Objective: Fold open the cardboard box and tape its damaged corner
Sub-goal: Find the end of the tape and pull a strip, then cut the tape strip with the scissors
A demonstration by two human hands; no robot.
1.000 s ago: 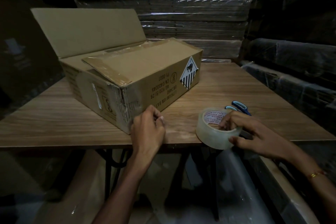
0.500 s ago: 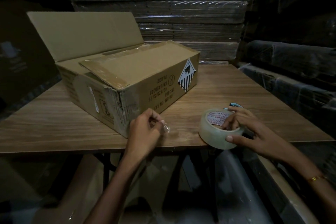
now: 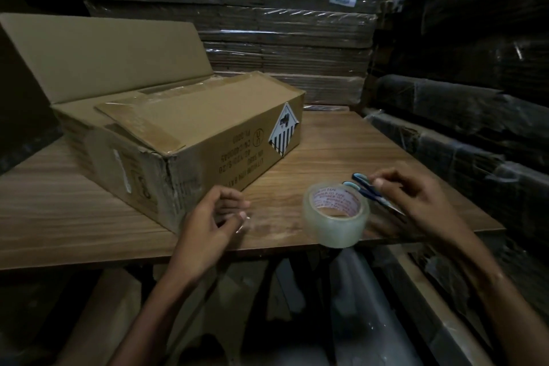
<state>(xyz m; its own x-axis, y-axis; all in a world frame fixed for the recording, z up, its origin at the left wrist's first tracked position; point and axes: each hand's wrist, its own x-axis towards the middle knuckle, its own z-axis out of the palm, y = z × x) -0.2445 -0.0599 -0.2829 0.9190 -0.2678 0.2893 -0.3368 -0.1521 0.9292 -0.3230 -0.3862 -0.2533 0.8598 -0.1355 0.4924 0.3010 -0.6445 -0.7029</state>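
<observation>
Your right hand point(image 3: 416, 202) is leaving the tape roll point(image 3: 335, 215), which it was steadying half a second ago, and is now closing its fingers around the blue-handled scissors point(image 3: 371, 192) lying just behind the roll on the wooden table point(image 3: 341, 142); the handles are showing past your fingertips and the blades are running under your palm. Your left hand point(image 3: 208, 223) is staying put near the front corner of the cardboard box point(image 3: 190, 140), fingers curled and pinching the free end of the clear tape strip point(image 3: 242, 226), which is glinting faintly just beyond your thumb; how far the strip is stretching back toward the roll is too dim to tell. The roll is now standing free near the table's front edge, with nothing pressing it down. The box is sitting on the left part of the table with one long flap raised at the back and the other lying flat on top, and its near corner point(image 3: 169, 157) is looking crushed and torn. Judging from this, you are moving from pulling tape to cutting it, so the corner is still waiting for its patch. Since the roll is unheld, it may be sliding or tipping when you pull the strip taut for the cut.
</observation>
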